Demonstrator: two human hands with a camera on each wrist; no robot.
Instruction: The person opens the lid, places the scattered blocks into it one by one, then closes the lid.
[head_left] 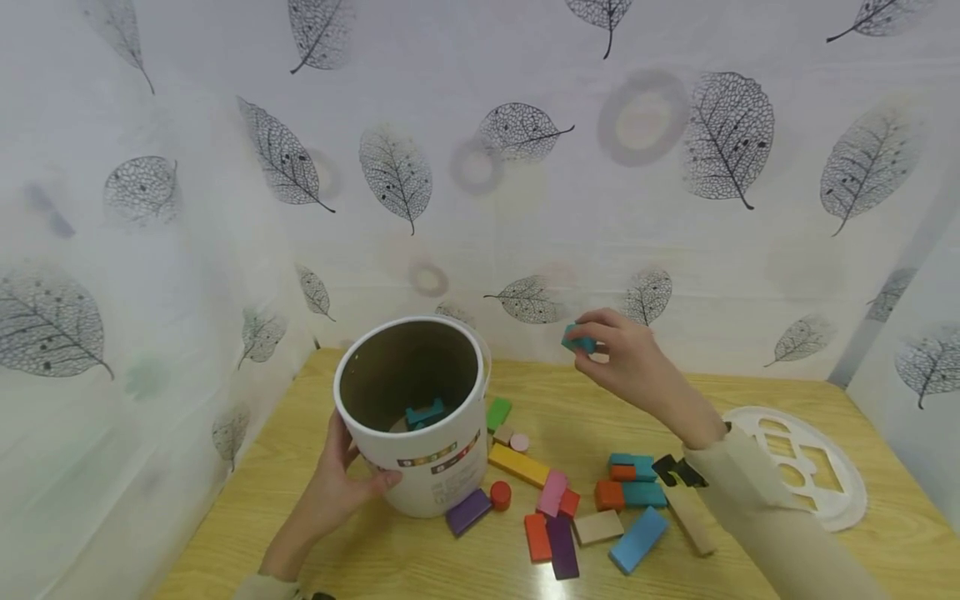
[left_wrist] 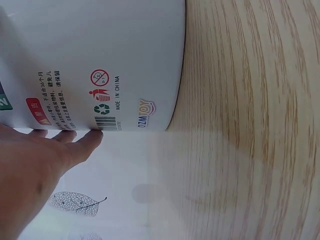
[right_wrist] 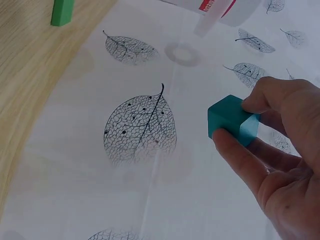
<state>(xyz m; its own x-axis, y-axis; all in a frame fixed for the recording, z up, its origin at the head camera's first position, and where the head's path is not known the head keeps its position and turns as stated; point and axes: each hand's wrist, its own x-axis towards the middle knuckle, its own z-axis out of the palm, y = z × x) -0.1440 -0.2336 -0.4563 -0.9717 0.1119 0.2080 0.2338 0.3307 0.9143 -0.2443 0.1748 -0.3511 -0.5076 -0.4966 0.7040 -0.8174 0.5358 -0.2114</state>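
In the head view, the table [head_left: 420, 567] at six o'clock shows wood grain, with a glossy shine. The bucket [head_left: 442, 462] at seven o'clock looks smooth and slightly glossy. The cube [right_wrist: 227, 117], towards four o'clock, looks smooth and satin; the tan block [head_left: 597, 527] at five looks like bare, matt wood. At twelve, the sheet [head_left: 465, 67] is smooth, faintly creased. The right sleeve [head_left: 761, 492] at four is matt cloth.

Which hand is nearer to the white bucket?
Left. The left hand touches the side of the white bucket; the right hand is apart, off to its right, pinching a teal block.
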